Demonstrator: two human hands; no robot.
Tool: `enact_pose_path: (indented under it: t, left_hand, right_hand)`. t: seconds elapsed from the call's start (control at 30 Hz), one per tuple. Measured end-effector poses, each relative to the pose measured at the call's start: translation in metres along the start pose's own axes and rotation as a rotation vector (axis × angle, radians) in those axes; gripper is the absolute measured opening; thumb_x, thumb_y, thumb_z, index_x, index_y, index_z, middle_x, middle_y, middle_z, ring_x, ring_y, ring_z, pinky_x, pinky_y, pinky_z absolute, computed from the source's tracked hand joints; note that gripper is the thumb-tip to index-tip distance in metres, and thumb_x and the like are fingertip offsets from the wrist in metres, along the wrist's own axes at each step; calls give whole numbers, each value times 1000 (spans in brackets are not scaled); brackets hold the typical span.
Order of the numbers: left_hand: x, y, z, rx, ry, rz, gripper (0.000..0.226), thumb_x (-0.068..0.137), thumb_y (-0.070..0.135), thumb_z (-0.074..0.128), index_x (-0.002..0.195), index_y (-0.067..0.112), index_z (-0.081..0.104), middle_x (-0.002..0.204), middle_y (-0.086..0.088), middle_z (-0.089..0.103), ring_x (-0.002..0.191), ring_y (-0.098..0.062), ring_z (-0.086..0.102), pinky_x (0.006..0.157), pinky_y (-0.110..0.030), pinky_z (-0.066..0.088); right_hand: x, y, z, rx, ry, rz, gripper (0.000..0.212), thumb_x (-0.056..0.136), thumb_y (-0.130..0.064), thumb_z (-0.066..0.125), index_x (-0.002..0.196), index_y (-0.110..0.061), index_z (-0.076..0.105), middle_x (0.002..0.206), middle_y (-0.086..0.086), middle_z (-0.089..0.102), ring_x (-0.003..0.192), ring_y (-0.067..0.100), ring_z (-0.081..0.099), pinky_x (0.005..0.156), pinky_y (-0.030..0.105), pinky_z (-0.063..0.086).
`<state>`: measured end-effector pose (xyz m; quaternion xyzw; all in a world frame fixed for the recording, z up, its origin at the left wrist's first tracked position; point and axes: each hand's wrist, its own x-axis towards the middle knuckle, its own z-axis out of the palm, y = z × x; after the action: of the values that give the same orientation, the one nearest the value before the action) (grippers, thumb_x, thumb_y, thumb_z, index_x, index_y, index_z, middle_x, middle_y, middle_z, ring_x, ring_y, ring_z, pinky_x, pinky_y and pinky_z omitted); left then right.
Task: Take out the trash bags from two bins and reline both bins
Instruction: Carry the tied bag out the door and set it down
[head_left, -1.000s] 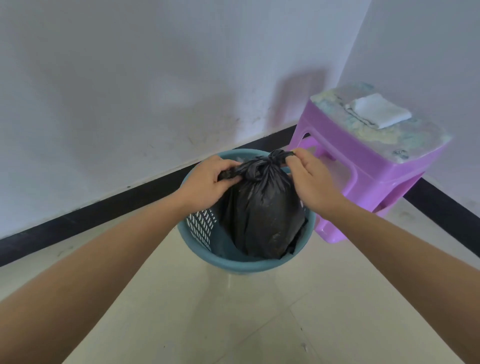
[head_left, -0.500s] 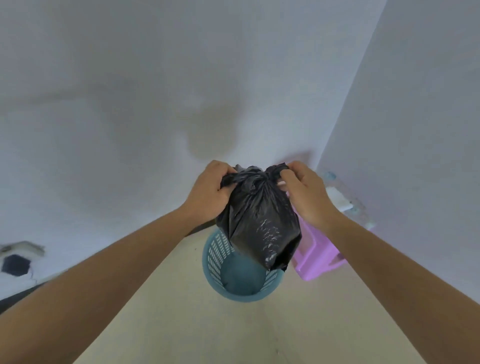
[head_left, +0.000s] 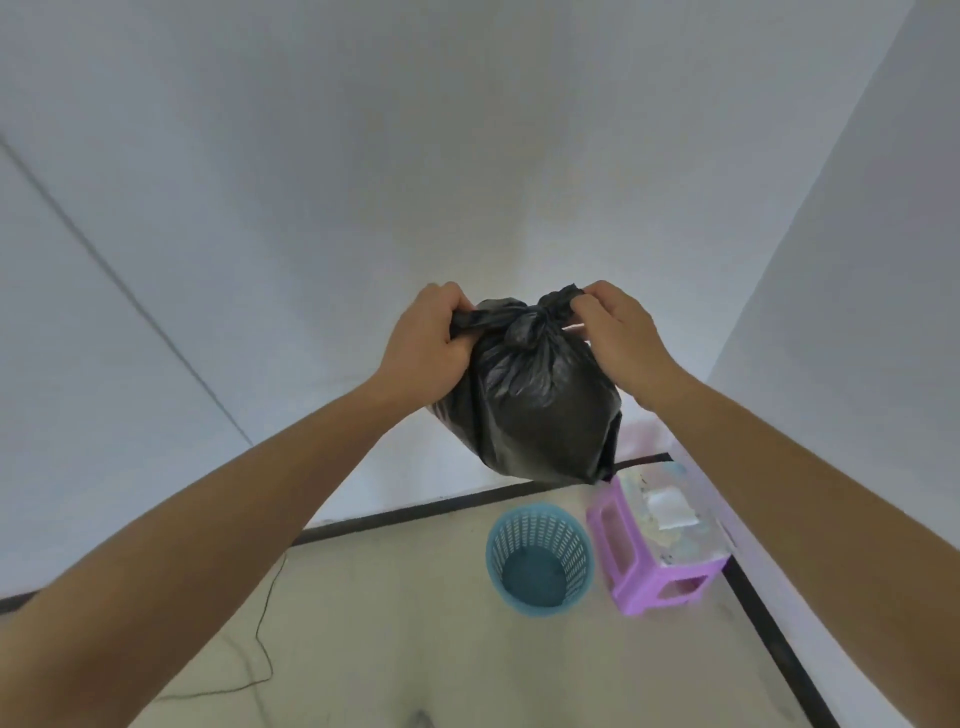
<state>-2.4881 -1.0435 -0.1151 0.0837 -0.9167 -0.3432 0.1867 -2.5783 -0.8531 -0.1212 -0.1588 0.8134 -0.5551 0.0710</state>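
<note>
Trash bag (head_left: 524, 400) (black, bulging, knotted) hangs gripped by left hand (head_left: 428, 340) and right hand (head_left: 621, 338).

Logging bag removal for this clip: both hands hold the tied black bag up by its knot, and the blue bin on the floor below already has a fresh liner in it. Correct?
Not quite. The blue bin has no liner: the head view shows its bare perforated wall and base. The rest holds: left hand and right hand hold the tied black bag up by its knot.
</note>
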Motion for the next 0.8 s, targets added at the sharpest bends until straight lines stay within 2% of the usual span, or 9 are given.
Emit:
enact_pose_path:
  t: [0.07,0.13,0.27,0.37,0.43,0.5,0.6,0.67,0.8]
  left_hand:
    - [-22,4,-27,26,79,-25,10,90,9,57,87,17,51,94,-3,54,84,-20,52,72,-30,43]
    - [-53,-4,-48,43,180,-91,13,89,6,56,86,18,50,92,-3,54,81,-19,51,68,-26,40]
    - [-128,-41,-92,104,329,-297,19,88,2,55,85,19,47,86,1,51,73,-13,46,62,-21,33]
    - [-191,-75,-138,124,456,-468,18,89,2,55,85,18,48,83,0,52,68,-15,46,58,-24,34]
    - [-236,-97,-173,121,570,-567,19,89,2,54,84,19,48,79,-3,54,64,-17,46,54,-30,39]
    - [-282,-118,-209,146,687,-644,22,89,1,55,83,22,48,77,-4,56,62,-18,48,55,-36,43]
    - [-356,-151,-266,167,850,-738,22,87,-2,54,85,19,51,81,-3,57,68,-18,52,59,-34,44]
    - [-407,-175,-305,168,956,-781,22,86,-3,55,86,19,52,82,-3,58,73,-20,54,60,-33,45]
    - [-506,-214,-387,217,1133,-845,22,85,-4,58,87,18,54,83,2,59,76,-16,56,62,-30,45]
  right_hand:
    - [0,-20,11,-19,-89,-28,23,96,-35,46,97,-21,64,103,-3,71,97,18,68,95,46,52]
    - [-3,-35,37,-50,-201,-72,23,95,-39,46,98,-24,63,103,-4,70,100,19,67,94,46,51]
    - [-28,-62,119,-122,-507,-193,25,100,-43,48,113,-24,56,108,-9,62,101,13,60,84,33,43]
    - [-66,-88,194,-157,-773,-299,40,95,-51,56,127,-27,48,117,-13,57,106,10,57,92,29,41]
    - [-97,-109,248,-218,-887,-426,51,93,-52,60,134,-27,44,121,-16,55,107,8,53,95,27,39]
    - [-130,-133,305,-264,-953,-563,54,94,-52,59,138,-28,40,128,-14,57,107,8,53,97,26,40]
    - [-188,-174,393,-266,-1035,-748,49,97,-45,56,140,-26,41,136,-9,59,117,14,58,101,29,42]
    - [-231,-203,452,-237,-1078,-831,44,98,-42,56,137,-25,46,131,-12,59,116,11,57,99,25,41]
    - [-324,-257,562,-140,-1190,-946,32,99,-38,56,128,-24,56,112,-18,57,101,1,51,89,19,38]
